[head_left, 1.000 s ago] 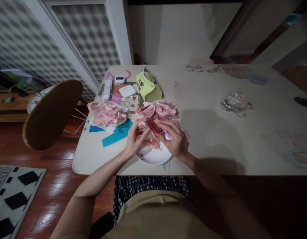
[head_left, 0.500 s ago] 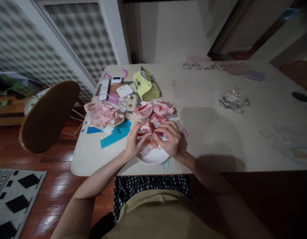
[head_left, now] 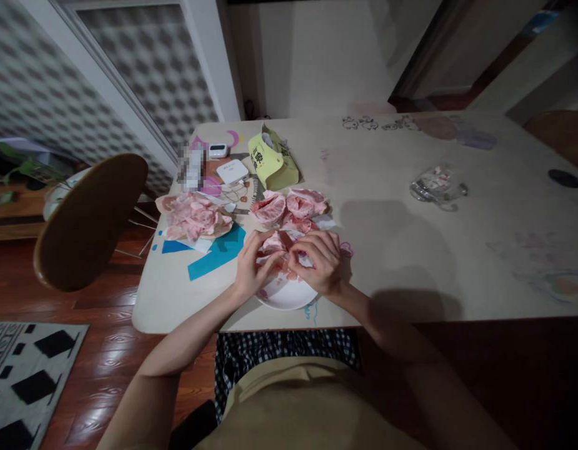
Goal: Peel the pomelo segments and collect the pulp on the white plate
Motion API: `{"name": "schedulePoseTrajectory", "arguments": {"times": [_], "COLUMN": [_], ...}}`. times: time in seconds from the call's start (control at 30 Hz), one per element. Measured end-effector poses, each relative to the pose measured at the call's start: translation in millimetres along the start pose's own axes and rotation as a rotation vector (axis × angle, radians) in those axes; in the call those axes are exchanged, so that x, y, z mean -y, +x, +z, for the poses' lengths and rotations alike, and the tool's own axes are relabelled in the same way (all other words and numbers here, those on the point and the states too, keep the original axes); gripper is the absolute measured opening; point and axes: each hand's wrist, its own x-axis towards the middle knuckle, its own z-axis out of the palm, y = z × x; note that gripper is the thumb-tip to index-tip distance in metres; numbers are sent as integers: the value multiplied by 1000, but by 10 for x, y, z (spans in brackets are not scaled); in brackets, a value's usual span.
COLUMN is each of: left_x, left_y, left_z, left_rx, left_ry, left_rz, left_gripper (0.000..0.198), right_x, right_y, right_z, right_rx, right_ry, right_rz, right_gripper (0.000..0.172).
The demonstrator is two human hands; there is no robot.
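Note:
My left hand [head_left: 252, 265] is closed round a pink pomelo segment [head_left: 274, 242], thumb below and fingers above. At the segment's right edge my right hand [head_left: 318, 259] pinches with thumb and index finger; the exact bit between the tips is hidden. Both hands are over a white plate [head_left: 291, 299], on which small bits of reddish pulp [head_left: 284, 269] lie. Just beyond the plate are larger pomelo pieces [head_left: 269, 209] with pale skin and red flesh. A heap of pink-white peel [head_left: 195, 215] lies to the left.
A yellow-green paper packet [head_left: 274, 159] stands behind the fruit. A white box-like device [head_left: 232, 170], a small white gadget [head_left: 218, 150] and blue strips [head_left: 217, 251] lie on the left of the table [head_left: 387, 250]. A clear plastic bundle [head_left: 436, 184] is at right; a chair [head_left: 92, 222] stands left.
My right hand's fingers have curled in more, and its thumb has bent. My left hand keeps its hold on the pomelo segment. The view has shifted very slightly.

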Motion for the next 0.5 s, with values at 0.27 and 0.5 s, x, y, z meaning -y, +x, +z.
{"name": "schedulePoseTrajectory", "arguments": {"times": [0.27, 0.5], "left_x": [-39, -31], "left_y": [25, -32], "left_z": [-33, -11], "left_rx": [-1, 23], "left_ry": [12, -106], "left_rz": [23, 55], "left_gripper": [34, 46], "right_x": [-333, -615], "right_y": [52, 86], "right_z": [49, 182], "right_rx": [-10, 198], "right_ry": [-33, -123], "right_rz": [101, 236], "right_gripper": [11, 16]}}
